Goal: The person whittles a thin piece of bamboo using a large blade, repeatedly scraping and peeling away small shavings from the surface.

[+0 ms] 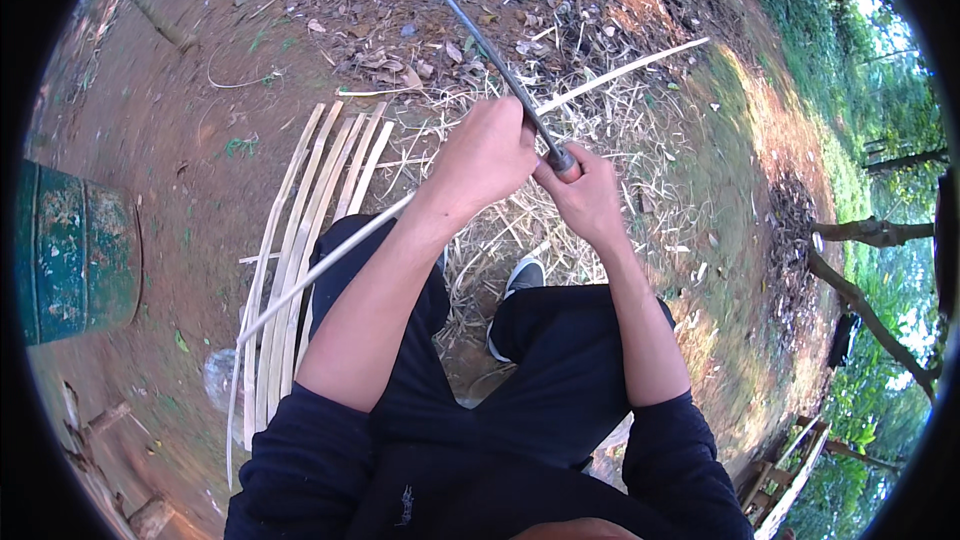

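A long, narrow-bladed knife (482, 43) points up and to the left, its dark blade seen nearly edge-on. My right hand (588, 198) is closed round its handle, the thumb near the ferrule. In my left hand (488, 152), whose fist is close beside the blade, is a long pale wooden strip that looks like bamboo (625, 68). The strip passes under the blade toward the upper right, and its other end runs down past my left forearm. My left fingertips are mostly hidden behind the fist.
Several pale strips (290, 230) lie side by side left of my legs. Curly shavings (480, 230) cover the ground around my shoe (524, 276). A worn green drum (85, 250) is at the far left. Branches (875, 232) and greenery line the right.
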The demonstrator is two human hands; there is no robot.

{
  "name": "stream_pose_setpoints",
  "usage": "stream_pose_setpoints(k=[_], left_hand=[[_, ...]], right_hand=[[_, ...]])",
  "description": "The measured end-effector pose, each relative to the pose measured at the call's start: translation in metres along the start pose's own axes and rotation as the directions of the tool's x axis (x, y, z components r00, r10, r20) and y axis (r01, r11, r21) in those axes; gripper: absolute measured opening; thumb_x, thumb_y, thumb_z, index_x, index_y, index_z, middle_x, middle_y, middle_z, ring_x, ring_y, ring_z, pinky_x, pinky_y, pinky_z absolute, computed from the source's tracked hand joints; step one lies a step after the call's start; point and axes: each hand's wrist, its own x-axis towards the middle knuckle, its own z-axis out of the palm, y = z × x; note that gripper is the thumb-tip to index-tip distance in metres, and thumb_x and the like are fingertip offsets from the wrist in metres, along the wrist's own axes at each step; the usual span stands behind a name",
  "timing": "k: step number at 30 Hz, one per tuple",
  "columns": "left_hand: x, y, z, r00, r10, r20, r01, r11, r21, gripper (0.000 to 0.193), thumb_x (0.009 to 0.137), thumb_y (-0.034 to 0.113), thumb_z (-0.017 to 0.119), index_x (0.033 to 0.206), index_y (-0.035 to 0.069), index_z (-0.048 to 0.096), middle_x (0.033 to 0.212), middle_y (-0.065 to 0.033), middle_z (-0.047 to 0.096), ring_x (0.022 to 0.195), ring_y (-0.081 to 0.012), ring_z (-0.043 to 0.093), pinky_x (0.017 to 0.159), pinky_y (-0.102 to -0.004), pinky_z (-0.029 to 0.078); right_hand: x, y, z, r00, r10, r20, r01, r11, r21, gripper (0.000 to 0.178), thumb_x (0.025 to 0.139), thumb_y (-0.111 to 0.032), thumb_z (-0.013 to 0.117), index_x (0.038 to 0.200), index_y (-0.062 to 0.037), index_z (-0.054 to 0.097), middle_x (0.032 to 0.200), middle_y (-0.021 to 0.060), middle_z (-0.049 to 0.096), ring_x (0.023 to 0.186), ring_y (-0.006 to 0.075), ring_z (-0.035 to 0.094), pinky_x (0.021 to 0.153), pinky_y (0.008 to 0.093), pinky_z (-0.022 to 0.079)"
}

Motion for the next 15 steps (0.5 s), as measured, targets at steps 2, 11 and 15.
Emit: stream_pose_setpoints(k=[2,11,15], left_hand=[[-0.001,-0.002,0.002,0.997,-0.067,0.025,0.065,0.997,0.046,0.014,0.08,0.003,0.061,0.084,-0.008,0.069,0.079,-0.0269,0.068,0.081,-0.0418,0.07,0.073,-0.0506,0.054],[-0.006,-0.001,-0.011,0.978,-0.182,0.1,0.179,0.983,0.034,0.018,0.087,0.005,0.054,0.092,-0.008,0.066,0.085,-0.0281,0.068,0.086,-0.0425,0.069,0.076,-0.0503,0.051],[-0.004,0.001,-0.012,0.978,-0.175,0.114,0.179,0.983,-0.026,0.019,0.086,0.004,0.053,0.091,-0.008,0.067,0.082,-0.0283,0.068,0.084,-0.0409,0.07,0.075,-0.0492,0.052]], right_hand=[[-0.002,0.002,0.007,0.997,0.044,0.062,-0.048,0.996,0.069,0.044,0.086,-0.037,0.078,0.069,-0.0034,0.054,0.057,-0.0037,0.044,0.056,0.0071,0.041,0.051,0.0308,0.036],[-0.005,0.001,0.012,0.982,0.103,0.16,-0.123,0.985,0.121,0.034,0.087,-0.03,0.078,0.077,-0.003,0.06,0.06,-0.0039,0.049,0.055,0.0059,0.045,0.051,0.0273,0.039],[-0.006,-0.006,0.006,0.981,0.111,0.159,-0.133,0.982,0.131,0.033,0.087,-0.029,0.078,0.077,-0.0039,0.059,0.059,-0.0054,0.048,0.052,0.004,0.046,0.047,0.0255,0.038]])
